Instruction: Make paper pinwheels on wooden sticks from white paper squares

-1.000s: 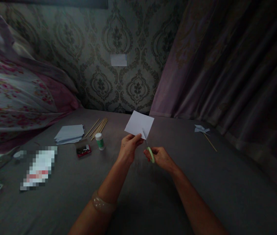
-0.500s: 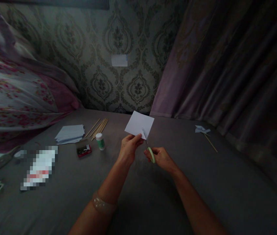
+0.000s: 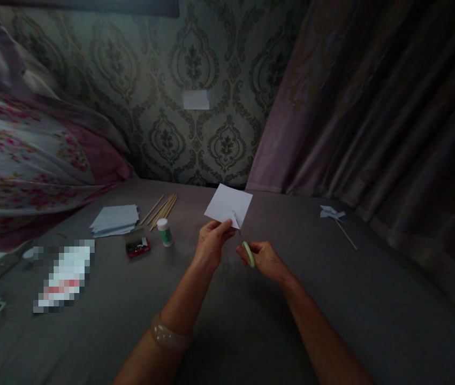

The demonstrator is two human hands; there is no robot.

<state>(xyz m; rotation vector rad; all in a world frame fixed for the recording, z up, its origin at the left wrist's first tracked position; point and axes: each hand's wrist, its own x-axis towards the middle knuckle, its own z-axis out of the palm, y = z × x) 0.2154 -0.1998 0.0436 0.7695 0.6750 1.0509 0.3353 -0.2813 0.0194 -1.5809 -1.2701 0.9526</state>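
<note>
white paper point(image 3: 224, 200) was held up over the grey cloth point(image 3: 372, 299), between the two hands and the patterned wall point(image 3: 195, 144). its near edge was pinched by the left hand point(image 3: 210, 243), with the thumb laid on top and the fingers tucked beneath. the green-handled scissors point(image 3: 248, 253) were gripped by the right hand point(image 3: 265, 258), whose fingers were curled about the handle; whether they were passed through the loops could not be told. one blade was seen lying across the sheet near its nearest corner, just beside the left thumb; how far the blades were parted could not be made out.

the thumb was judged to be the chief worry: it could be nicked if the blades were closed at a slant or the grip were slid toward them. as the sheet was supported by one pinch alone, it could be bent or twisted by the blades' pressure, and a cut could be sent astray. the dim light was thought likely to make a line harder to follow.
</note>
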